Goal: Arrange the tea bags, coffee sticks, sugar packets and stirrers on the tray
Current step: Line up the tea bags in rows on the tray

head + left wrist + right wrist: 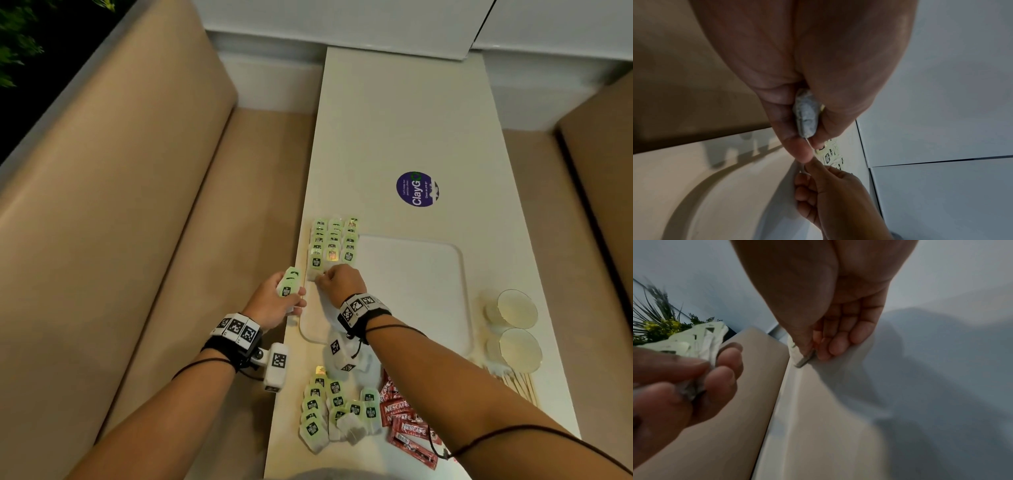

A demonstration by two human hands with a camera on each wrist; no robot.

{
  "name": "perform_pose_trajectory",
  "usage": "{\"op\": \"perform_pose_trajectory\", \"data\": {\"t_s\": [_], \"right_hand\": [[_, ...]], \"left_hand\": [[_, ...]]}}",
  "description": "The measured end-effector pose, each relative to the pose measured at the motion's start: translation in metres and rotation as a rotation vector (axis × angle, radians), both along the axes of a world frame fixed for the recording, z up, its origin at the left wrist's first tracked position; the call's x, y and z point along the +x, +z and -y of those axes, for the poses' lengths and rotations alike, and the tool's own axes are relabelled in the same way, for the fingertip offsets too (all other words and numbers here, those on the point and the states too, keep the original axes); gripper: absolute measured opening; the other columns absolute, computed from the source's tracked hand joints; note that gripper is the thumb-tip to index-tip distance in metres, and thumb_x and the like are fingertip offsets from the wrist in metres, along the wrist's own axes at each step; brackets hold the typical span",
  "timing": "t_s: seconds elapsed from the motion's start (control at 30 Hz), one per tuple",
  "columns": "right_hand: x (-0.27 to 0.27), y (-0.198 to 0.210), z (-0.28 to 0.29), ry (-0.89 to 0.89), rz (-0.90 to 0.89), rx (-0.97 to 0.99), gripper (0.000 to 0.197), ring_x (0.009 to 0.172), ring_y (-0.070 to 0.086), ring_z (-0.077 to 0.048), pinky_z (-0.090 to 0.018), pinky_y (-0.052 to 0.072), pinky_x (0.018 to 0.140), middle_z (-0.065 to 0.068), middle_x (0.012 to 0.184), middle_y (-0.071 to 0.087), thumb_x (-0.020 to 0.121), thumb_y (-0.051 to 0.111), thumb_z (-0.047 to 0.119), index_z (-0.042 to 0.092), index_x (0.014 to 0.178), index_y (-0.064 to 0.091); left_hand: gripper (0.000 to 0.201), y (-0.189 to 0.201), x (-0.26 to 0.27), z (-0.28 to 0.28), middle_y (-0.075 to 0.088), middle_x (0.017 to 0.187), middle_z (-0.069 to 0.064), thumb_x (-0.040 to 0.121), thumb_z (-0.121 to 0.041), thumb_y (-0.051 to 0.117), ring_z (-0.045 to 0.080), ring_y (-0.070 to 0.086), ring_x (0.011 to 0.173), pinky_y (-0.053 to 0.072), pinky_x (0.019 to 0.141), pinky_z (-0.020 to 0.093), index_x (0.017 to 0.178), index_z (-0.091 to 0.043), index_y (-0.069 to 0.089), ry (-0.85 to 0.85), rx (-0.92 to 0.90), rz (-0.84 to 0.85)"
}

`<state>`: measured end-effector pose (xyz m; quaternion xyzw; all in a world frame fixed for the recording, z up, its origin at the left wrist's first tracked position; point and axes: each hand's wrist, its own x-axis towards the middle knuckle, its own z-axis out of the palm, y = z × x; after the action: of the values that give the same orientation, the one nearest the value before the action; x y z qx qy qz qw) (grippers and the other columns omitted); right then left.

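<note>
Your right hand [337, 279] pinches one tea bag [317, 265] between thumb and finger and sets it down at the near end of the rows of tea bags [334, 240] on the left side of the tray [460, 274]. Your left hand [274, 301] curls around a small stack of tea bags [289, 284] and hangs just off the worktop [394, 120] edge, close beside your right hand. I think the stack could slip and fall off the side, because it hangs past the edge. Your right hand could also bump the neat rows and push them crooked, since the tea bags are light and lie close together. More tea bags [323, 411] and red coffee sticks [406, 425] lie near you, under your right arm. The stirrers [520, 385] lie far to the right, past the tray.
</note>
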<state>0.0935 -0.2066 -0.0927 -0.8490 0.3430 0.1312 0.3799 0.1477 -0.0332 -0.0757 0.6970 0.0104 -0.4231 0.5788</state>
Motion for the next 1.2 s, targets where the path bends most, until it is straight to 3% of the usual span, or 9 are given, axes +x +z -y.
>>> {"op": "perform_pose_trajectory", "data": {"t_s": [0.1,0.2,0.37,0.53,0.6,0.8,0.9,1.03,1.2], "right_hand": [[-0.008,0.004,-0.003,-0.015,0.075,0.013,0.036,0.070,0.061,-0.022,-0.031,0.048,0.065,-0.003,0.074,0.066,0.096,0.060,0.042,0.012,0.079,0.068],[-0.017,0.008,-0.008,0.006,0.217,0.158,0.037,0.079,0.063,-0.016,-0.031,0.049,0.077,0.004,0.084,0.069,0.102,0.051,0.046,0.016,0.099,0.073],[-0.031,0.016,-0.016,0.128,0.328,0.425,0.032,0.081,0.067,-0.005,-0.022,0.050,0.074,0.005,0.088,0.073,0.106,0.048,0.038,0.018,0.096,0.072],[-0.036,0.002,-0.014,0.083,0.338,0.349,0.029,0.088,0.067,-0.026,-0.051,0.055,0.086,-0.007,0.091,0.071,0.103,0.049,0.037,0.017,0.090,0.066],[-0.038,0.000,-0.012,0.067,0.332,0.345,0.029,0.089,0.066,-0.027,-0.055,0.054,0.087,-0.007,0.091,0.069,0.103,0.046,0.039,0.019,0.088,0.061],[-0.044,0.012,-0.010,0.053,0.331,0.441,0.025,0.081,0.071,-0.019,-0.037,0.057,0.075,-0.003,0.088,0.070,0.108,0.044,0.026,0.012,0.094,0.058],[-0.046,0.014,-0.010,0.049,0.321,0.442,0.023,0.076,0.070,-0.016,-0.034,0.054,0.069,-0.004,0.090,0.071,0.108,0.043,0.026,0.017,0.091,0.056],[-0.049,0.014,-0.004,0.056,0.313,0.420,0.023,0.073,0.069,-0.010,-0.028,0.054,0.068,-0.004,0.087,0.072,0.107,0.046,0.028,0.014,0.094,0.060],[-0.053,0.006,0.000,0.112,0.248,0.328,0.024,0.072,0.070,-0.016,-0.034,0.057,0.074,-0.003,0.084,0.073,0.098,0.063,0.036,0.013,0.090,0.065]], "left_hand": [[0.044,0.001,-0.001,0.001,0.071,0.103,0.013,0.093,0.008,0.059,0.023,0.069,0.082,0.057,0.072,0.035,0.128,-0.017,0.051,-0.022,-0.031,-0.019],[0.045,0.004,-0.004,0.001,0.073,0.107,0.015,0.093,0.008,0.059,0.025,0.070,0.085,0.056,0.068,0.032,0.127,-0.021,0.049,-0.043,-0.050,-0.022],[0.044,0.006,-0.009,0.003,0.073,0.107,0.014,0.093,0.005,0.062,0.023,0.073,0.085,0.057,0.067,0.030,0.127,-0.021,0.051,-0.112,-0.071,-0.009],[0.029,0.004,-0.011,0.002,0.072,0.098,0.010,0.093,0.003,0.063,0.023,0.069,0.082,0.055,0.066,0.029,0.117,-0.014,0.062,-0.108,-0.044,0.036],[0.026,0.003,-0.010,0.001,0.071,0.090,0.012,0.092,0.003,0.064,0.023,0.066,0.080,0.054,0.067,0.031,0.113,-0.013,0.063,-0.069,-0.023,0.046],[0.019,0.002,-0.013,0.003,0.069,0.078,0.008,0.092,-0.002,0.068,0.020,0.064,0.074,0.053,0.061,0.027,0.107,-0.014,0.064,-0.019,0.020,0.070],[0.023,-0.001,-0.014,0.006,0.070,0.079,0.007,0.090,-0.009,0.072,0.019,0.064,0.071,0.052,0.062,0.031,0.112,-0.014,0.066,-0.062,0.069,0.111],[0.011,0.000,-0.015,0.008,0.071,0.077,0.003,0.092,-0.017,0.071,0.016,0.064,0.070,0.051,0.064,0.031,0.103,-0.017,0.070,-0.102,0.077,0.166],[0.012,0.001,-0.015,0.009,0.071,0.076,0.004,0.090,-0.021,0.074,0.016,0.063,0.070,0.051,0.064,0.031,0.100,-0.015,0.071,-0.111,0.071,0.161]]}}
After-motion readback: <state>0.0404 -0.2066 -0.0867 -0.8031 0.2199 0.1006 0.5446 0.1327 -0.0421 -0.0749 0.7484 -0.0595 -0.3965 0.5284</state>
